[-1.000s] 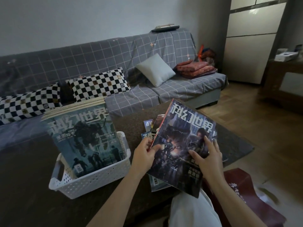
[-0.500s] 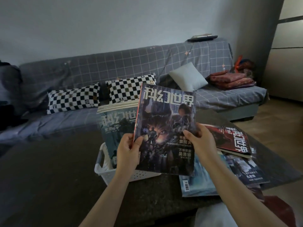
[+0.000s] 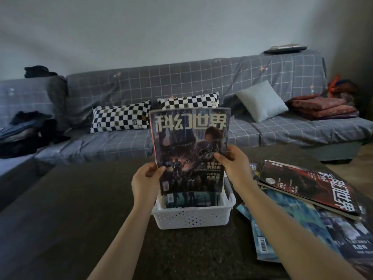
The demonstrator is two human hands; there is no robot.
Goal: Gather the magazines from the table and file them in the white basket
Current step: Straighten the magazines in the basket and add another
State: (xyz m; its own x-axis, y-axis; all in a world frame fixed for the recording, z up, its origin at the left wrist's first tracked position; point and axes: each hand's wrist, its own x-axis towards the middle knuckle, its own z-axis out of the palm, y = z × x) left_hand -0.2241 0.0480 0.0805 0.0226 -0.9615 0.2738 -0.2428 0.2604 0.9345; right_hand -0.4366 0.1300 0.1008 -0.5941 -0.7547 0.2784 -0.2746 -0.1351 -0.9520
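Where magazine (image 3: 189, 146) hides basket (image 3: 191, 218): contents.

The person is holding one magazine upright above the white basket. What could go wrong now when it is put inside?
1. The held magazine is gripped only at its side edges by the left hand and right hand; its lower edge might catch on the magazines already standing in the white basket and bend.
2. The right forearm passes just beside the loose pile of magazines on the table, so a sideways movement might push them.
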